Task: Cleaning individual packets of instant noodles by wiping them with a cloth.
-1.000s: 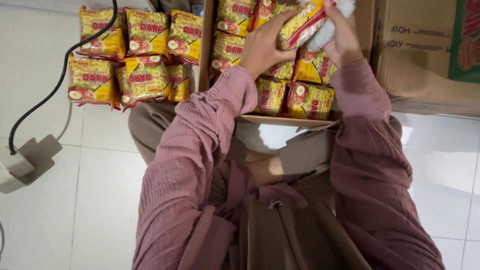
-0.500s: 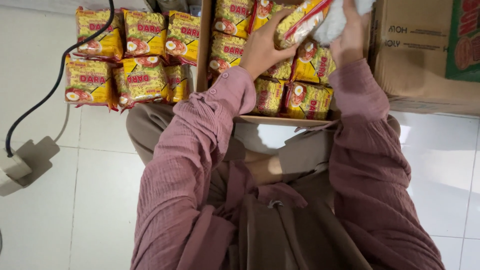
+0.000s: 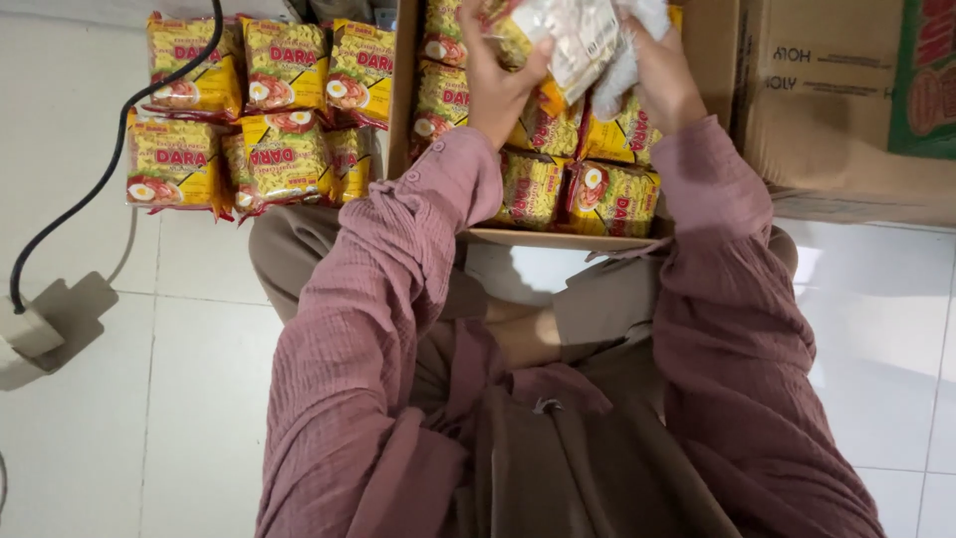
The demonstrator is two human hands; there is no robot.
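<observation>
- Your left hand (image 3: 495, 88) & right hand (image 3: 659, 80) both grip one noodle packet (image 3: 576, 35), pale back side up.
- White cloth (image 3: 625, 62) bunched in right hand, against packet.
- Below: box (image 3: 558, 239) w/ yellow packets.

Your hands work above an open cardboard box (image 3: 558, 239) packed tight with yellow noodle packets (image 3: 612, 194), so there is no gap to slip between them. Left of it, loose packets (image 3: 249, 110) crowd the floor and a black cable (image 3: 95, 189) crosses. A second carton (image 3: 846, 110) walls off your right; bare tile (image 3: 886, 329) lies open beside your right knee
</observation>
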